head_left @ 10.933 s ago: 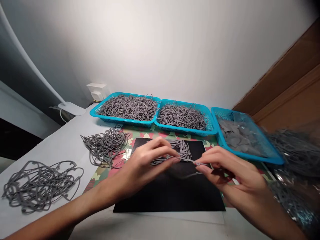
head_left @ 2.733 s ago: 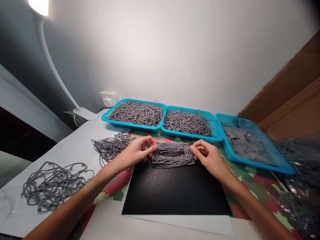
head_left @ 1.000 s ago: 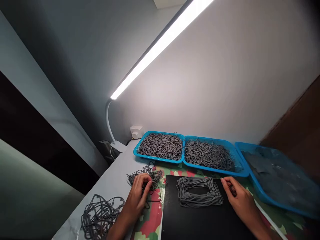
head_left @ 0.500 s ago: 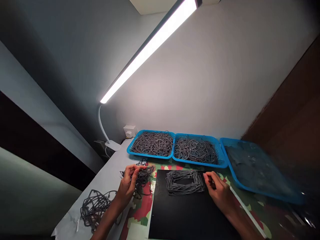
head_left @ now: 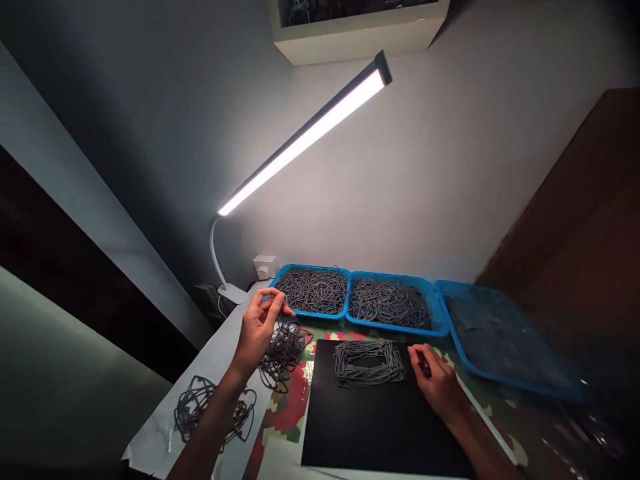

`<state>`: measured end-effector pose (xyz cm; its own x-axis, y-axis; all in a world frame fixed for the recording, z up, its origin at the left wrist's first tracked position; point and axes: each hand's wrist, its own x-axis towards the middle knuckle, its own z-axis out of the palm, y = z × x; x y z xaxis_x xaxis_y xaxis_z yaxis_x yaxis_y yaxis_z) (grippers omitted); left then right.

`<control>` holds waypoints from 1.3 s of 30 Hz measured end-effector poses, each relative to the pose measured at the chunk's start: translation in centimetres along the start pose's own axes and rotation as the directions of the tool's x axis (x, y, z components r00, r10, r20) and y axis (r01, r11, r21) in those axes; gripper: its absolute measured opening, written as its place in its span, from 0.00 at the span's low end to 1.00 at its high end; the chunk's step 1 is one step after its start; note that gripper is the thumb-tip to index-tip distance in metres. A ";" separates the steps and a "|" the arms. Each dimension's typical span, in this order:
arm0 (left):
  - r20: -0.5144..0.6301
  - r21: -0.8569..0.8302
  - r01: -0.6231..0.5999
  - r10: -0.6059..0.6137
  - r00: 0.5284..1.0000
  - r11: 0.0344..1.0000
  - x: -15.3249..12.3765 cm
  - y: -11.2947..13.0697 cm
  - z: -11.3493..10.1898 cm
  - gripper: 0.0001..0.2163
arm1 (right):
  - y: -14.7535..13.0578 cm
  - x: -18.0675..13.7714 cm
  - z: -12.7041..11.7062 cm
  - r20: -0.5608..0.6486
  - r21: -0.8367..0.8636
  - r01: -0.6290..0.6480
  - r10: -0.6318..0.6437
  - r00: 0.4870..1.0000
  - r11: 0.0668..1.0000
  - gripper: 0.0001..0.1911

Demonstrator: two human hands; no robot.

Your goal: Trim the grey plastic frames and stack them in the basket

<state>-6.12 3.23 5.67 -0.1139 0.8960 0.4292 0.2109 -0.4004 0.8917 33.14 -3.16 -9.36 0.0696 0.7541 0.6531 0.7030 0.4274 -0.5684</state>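
On the desk [head_left: 224, 357], atop a black mat [head_left: 380, 427], the grey frame stack [head_left: 367, 379] is set. Seemingly mid-reach, the left hand [head_left: 257, 327] is raised, the right hand [head_left: 436, 373] held beside the stack. Fingers are bunched; any pinch cannot be told. Single-frame separation seems called for.

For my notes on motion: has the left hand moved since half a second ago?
Yes: the left hand has moved up the picture toward the leftmost blue basket, now overlapping its front corner.
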 end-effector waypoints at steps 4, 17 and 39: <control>-0.017 0.045 0.011 -0.010 1.000 0.999 -0.2 0.2 -0.4 0.17 | -0.2 0.2 -0.6 0.004 0.055 -0.035 0.035 0.999 0.998 0.14; 0.187 0.113 0.226 -0.244 0.952 0.967 -13.4 -2.1 2.1 0.14 | -14.1 -4.6 4.0 0.430 0.440 -0.520 0.337 0.838 0.732 0.26; 0.352 0.483 -0.003 -0.191 0.916 0.876 -18.0 -8.7 -0.1 0.26 | -17.9 -10.0 2.3 0.566 0.305 -0.505 0.272 0.778 0.808 0.20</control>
<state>-6.01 -9.44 -9.78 0.1971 0.9651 0.1724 0.6537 -0.2605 0.7105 18.25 -17.26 -6.85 -0.1550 0.9854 0.0700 0.3171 0.1167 -0.9412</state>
